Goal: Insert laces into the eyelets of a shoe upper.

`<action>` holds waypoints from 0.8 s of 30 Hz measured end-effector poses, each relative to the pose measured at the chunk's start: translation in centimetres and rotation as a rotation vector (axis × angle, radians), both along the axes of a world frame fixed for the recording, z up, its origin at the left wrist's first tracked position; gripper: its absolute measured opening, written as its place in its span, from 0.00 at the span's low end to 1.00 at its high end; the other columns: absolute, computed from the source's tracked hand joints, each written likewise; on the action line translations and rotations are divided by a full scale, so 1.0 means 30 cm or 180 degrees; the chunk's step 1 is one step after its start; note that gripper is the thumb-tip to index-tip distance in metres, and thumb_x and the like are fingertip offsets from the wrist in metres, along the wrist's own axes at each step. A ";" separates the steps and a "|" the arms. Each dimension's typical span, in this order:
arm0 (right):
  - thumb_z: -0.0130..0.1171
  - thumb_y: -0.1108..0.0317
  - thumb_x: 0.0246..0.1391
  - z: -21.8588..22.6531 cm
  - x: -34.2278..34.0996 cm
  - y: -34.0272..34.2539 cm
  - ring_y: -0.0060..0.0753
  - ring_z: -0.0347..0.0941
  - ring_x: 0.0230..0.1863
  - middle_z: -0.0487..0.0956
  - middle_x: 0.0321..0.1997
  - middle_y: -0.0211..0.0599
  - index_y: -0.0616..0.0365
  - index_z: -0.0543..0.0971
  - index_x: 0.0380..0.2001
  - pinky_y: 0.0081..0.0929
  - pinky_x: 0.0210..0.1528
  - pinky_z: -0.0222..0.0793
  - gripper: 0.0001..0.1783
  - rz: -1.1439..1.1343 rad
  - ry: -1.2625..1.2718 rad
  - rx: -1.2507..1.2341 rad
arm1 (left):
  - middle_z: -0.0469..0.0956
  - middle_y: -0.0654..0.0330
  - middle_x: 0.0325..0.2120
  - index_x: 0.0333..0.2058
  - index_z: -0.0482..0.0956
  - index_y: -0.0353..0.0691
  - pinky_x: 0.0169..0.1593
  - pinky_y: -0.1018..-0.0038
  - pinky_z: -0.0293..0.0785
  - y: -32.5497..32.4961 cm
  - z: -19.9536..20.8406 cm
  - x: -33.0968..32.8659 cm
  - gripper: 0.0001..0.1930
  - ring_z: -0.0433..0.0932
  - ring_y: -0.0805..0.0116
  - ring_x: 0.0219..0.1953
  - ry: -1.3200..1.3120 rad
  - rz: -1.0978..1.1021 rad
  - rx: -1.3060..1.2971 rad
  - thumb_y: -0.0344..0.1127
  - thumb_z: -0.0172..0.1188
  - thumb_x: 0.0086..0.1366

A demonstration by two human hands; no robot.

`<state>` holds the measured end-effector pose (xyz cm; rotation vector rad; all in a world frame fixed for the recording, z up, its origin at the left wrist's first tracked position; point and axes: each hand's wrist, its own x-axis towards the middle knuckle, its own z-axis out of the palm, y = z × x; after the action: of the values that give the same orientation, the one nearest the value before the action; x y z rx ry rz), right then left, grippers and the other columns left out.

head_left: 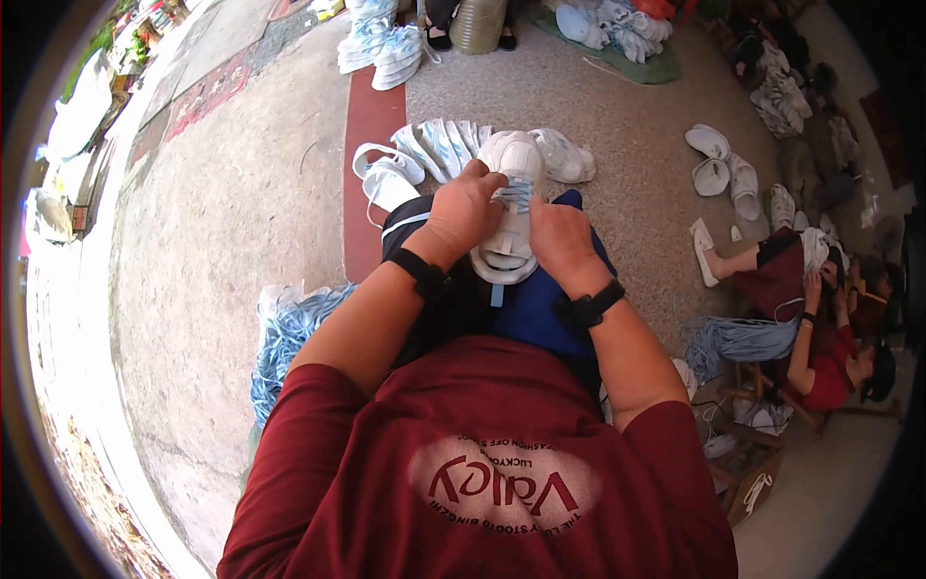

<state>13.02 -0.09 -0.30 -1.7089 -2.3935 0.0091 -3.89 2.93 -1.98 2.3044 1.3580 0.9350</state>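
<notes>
A white sneaker [511, 152] rests on my lap, its toe pointing away from me and its heel tab near my body. Pale blue shoelace [518, 193] crosses its upper in several rows. My left hand [467, 208] is closed at the left edge of the lacing, thumb and forefinger pinching the lace. On the right edge, my right hand [563, 243] is curled closed with its fingertips at the lace; the exact grip is partly hidden. Just beyond the sneaker, a row of white shoes with pale blue parts [439, 150] stands on the ground.
Bundles of light blue laces [294, 333] lie to my left. Another person in a red shirt [820, 376] sits at the right, handling a shoe beside a lace bundle [738, 345]. Loose white shoes [712, 159] lie on the floor; more shoe piles [381, 48] lie ahead.
</notes>
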 end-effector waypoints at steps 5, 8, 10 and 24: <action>0.49 0.73 0.48 -0.050 0.046 0.035 0.49 0.74 0.29 0.74 0.23 0.54 0.62 0.73 0.27 0.39 0.30 0.68 0.04 -0.0066 0.1063 -0.0111 | 0.76 0.51 0.27 0.29 0.77 0.38 0.37 0.64 0.72 0.034 0.017 -0.009 0.06 0.76 0.53 0.32 -0.0293 0.0237 -0.0321 0.31 0.56 0.52; 0.51 0.73 0.47 -0.038 0.069 0.039 0.35 0.72 0.26 0.73 0.21 0.47 0.62 0.73 0.26 0.31 0.29 0.65 0.04 -0.0072 0.1785 -0.0863 | 0.78 0.52 0.24 0.31 0.79 0.41 0.36 0.63 0.73 0.039 0.014 -0.019 0.08 0.78 0.53 0.31 -0.0185 0.0351 -0.1137 0.36 0.55 0.54; 0.55 0.73 0.45 -0.029 0.073 0.043 0.22 0.66 0.24 0.71 0.18 0.34 0.62 0.73 0.24 0.25 0.28 0.62 0.04 -0.0180 0.2354 -0.1352 | 0.78 0.52 0.23 0.30 0.80 0.41 0.36 0.63 0.73 0.044 -0.015 -0.029 0.09 0.78 0.53 0.30 -0.0202 0.0309 -0.1363 0.36 0.55 0.54; 0.58 0.70 0.40 -0.026 0.083 0.073 0.39 0.71 0.22 0.72 0.17 0.43 0.63 0.72 0.17 0.33 0.26 0.65 0.08 -0.0363 0.2269 -0.1579 | 0.79 0.57 0.26 0.25 0.80 0.45 0.35 0.66 0.73 0.065 0.061 0.005 0.07 0.78 0.57 0.30 0.1234 -0.0645 -0.0373 0.31 0.56 0.46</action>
<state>15.51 2.10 -1.08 -1.6257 -1.8312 1.0756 -3.74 4.88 -0.14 2.5583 1.2414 0.3483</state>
